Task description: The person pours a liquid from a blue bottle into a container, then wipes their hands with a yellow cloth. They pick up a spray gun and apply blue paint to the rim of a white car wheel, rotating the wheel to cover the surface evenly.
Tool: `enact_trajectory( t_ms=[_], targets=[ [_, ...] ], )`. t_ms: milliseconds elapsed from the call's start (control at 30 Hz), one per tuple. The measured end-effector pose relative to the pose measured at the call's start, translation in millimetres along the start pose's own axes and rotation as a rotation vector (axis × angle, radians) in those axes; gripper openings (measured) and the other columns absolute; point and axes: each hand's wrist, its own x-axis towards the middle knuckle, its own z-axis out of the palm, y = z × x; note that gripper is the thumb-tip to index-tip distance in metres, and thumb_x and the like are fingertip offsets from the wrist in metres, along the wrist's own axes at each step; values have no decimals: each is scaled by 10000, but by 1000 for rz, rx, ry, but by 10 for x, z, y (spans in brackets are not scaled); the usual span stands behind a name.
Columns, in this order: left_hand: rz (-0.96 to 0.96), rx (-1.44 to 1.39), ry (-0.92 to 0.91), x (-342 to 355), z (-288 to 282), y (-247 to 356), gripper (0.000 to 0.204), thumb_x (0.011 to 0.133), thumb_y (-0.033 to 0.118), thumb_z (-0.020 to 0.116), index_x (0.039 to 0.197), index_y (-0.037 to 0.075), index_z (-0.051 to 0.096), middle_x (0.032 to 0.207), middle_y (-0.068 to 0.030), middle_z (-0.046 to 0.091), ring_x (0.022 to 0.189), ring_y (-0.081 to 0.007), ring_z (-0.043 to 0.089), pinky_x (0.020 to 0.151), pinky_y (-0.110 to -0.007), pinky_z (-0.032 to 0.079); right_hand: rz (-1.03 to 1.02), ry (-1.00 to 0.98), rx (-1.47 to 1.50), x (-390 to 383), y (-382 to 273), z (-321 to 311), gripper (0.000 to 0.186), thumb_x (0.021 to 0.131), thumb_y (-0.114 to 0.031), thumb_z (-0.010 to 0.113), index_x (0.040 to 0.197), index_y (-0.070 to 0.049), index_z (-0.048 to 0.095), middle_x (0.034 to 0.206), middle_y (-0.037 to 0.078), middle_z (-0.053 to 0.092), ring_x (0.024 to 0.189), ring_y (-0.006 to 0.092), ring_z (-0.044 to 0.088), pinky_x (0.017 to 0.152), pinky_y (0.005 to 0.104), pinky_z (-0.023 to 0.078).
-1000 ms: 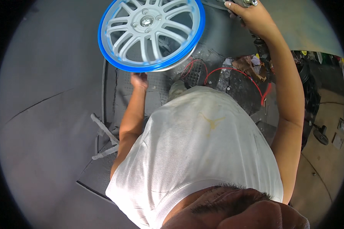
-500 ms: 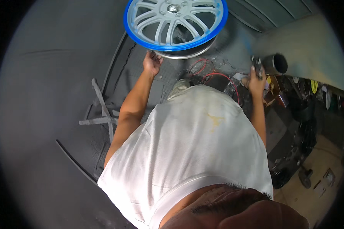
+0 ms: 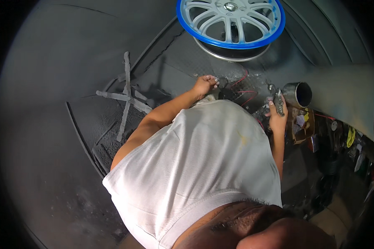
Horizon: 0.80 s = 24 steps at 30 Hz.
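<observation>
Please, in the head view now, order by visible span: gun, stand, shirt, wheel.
1. shirt, enlarged by nearness to the camera
2. wheel, cut by the top edge
3. stand
4. gun

A paint workshop, by its blue-rimmed wheel (image 3: 229, 20), spray gun (image 3: 280, 107) and grey-crusted stand (image 3: 128, 98).

Left hand (image 3: 205, 86) has come away from the blue-edged wheel (image 3: 228, 28)
</observation>
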Motion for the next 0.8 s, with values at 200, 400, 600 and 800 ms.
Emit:
enact_trajectory(
  t_ms=[200, 400, 600, 800],
  targets=[
    [-10, 53, 133, 71, -122, 159, 165, 990, 190, 556, 945, 72, 661, 798, 2, 629, 621, -85, 501, 580, -226, 418, -198, -343, 125, 158, -1140, 216, 571, 919, -184, 616, 1419, 16, 425, 1083, 111, 664, 807, 129, 628, 603, 250, 537],
    [15, 18, 104, 415, -155, 287, 182, 992, 217, 552, 934, 88, 667, 757, 22, 590, 578, -81, 454, 535, -237, 378, -178, -659, 11, 62, -2152, 445, 533, 918, -191, 598, 1395, 6, 466, 958, 78, 623, 885, 148, 629, 629, 238, 519],
    [-32, 10, 83, 1091, -914, 553, 159, 979, 210, 558, 918, 93, 647, 759, 14, 587, 594, -89, 485, 537, -244, 408, -232, -661, -186, 549, -2962, 1604, 499, 889, -208, 691, 1315, 5, 547, 982, 106, 664, 883, 158, 622, 845, 312, 494],
    [-30, -56, 86, 1557, -1286, 976, 232, 994, 310, 538, 965, 93, 616, 835, -10, 598, 664, -101, 516, 594, -264, 448, -51, -484, -226, 889, -3348, 2181, 525, 866, -217, 741, 1303, 2, 547, 940, 61, 657, 730, 89, 588, 544, 231, 475]
  ],
)
